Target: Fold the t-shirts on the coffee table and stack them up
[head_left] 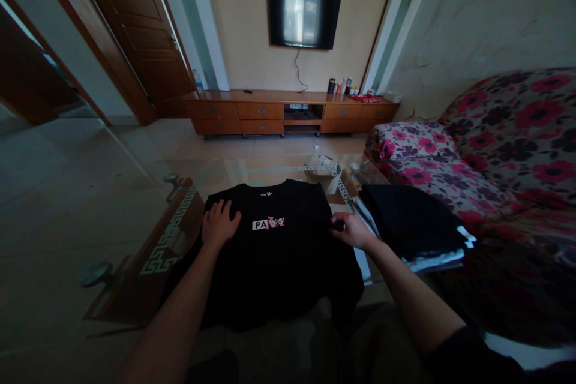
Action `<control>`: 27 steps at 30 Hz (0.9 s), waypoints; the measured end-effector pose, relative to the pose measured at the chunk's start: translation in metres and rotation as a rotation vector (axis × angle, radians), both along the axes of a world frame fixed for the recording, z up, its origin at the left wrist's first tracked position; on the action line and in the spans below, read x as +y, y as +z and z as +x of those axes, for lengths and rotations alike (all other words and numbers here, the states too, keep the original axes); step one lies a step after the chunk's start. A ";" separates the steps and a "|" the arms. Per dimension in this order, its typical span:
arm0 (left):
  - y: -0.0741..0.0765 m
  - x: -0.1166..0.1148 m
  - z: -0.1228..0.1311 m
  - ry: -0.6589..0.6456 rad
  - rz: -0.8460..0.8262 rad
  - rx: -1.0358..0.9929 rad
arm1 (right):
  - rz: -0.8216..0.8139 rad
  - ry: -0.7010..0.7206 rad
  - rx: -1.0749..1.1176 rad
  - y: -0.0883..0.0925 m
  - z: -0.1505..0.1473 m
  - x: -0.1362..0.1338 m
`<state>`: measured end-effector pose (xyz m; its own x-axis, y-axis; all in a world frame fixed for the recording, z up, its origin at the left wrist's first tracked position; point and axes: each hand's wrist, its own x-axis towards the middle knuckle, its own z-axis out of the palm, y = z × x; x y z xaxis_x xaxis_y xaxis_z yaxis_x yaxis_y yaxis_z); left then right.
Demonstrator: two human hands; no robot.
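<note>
The fingers (pixel 224 209) of the left hand (pixel 219 223) are spread out wide and lie flat. They hold nothing and press down on the left chest of a black T-shirt (pixel 279 264) with a small white and pink picture on the front. The fingers (pixel 338 223) of the right hand (pixel 353 230) are curled in and pinch the right edge of the shirt, near the sleeve.

The shirt lies face up in the middle of a see-through glass surface (pixel 171 234) with a brown wooden frame and a white zigzag border. The neck of the shirt points away from the person. The bottom of the shirt hangs over the near edge.

Just beside the right hand sits a pile of folded black and white clothes (pixel 411 222). It rests on the right end of the surface, and its bottom pieces stick out past the edge. At the far end of the surface lies a small crumpled white thing (pixel 318 165); it is too small to tell what it is.

On the right stands a soft sofa with red and pink flowers (pixel 508 138). Across the pale tiled floor (pixel 67 192) is a long brown wooden cabinet with drawers (pixel 270 110), with some small bottles (pixel 339 86) on top. A flat black TV (pixel 304 15) hangs on the wall above it. A tall brown wooden door (pixel 139 24) is on the left.
</note>
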<state>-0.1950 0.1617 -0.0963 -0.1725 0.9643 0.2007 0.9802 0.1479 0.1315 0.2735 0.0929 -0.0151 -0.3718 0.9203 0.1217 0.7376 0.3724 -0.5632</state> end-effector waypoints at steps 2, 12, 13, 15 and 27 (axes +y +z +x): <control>-0.001 0.001 0.000 -0.004 0.002 0.002 | -0.011 0.014 0.021 0.002 -0.003 -0.001; 0.000 -0.003 0.001 -0.022 0.036 0.001 | -0.039 -0.018 -0.024 -0.003 -0.004 0.004; 0.000 -0.003 0.001 -0.019 0.031 0.000 | -0.032 -0.036 -0.025 -0.003 -0.003 0.005; 0.001 -0.003 0.001 -0.010 0.024 -0.004 | -0.018 -0.062 -0.020 -0.002 -0.003 0.005; 0.002 -0.003 0.001 -0.014 0.022 0.001 | -0.199 0.033 0.029 -0.015 0.008 0.001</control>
<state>-0.1937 0.1587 -0.0940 -0.1586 0.9620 0.2224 0.9823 0.1310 0.1336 0.2810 0.0940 -0.0302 -0.4011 0.9147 -0.0497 0.7090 0.2756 -0.6491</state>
